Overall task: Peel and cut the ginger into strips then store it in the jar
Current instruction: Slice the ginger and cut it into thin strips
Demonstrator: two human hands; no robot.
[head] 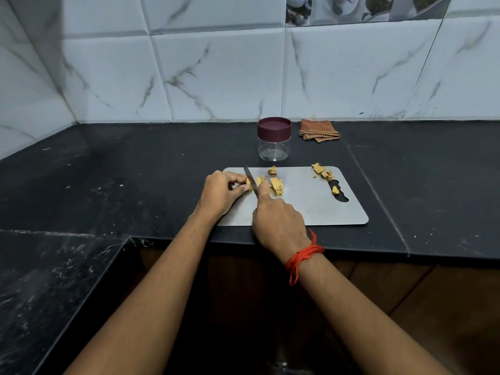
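A grey cutting board (305,207) lies on the black counter. My left hand (220,194) pinches a small ginger piece (248,184) at the board's far left corner. My right hand (277,217) grips a knife (251,181), index finger along its spine, with the blade set down on that piece. Cut yellow ginger pieces (276,185) lie just right of the blade. Peels and scraps (322,171) sit at the board's far right, one bit (335,189) in the handle slot. A clear jar (273,150) with a maroon lid (274,128), closed, stands behind the board.
A folded checked cloth (319,130) lies by the tiled wall, right of the jar. The counter edge (351,251) runs just below the board, and a second counter section (54,280) extends on the left.
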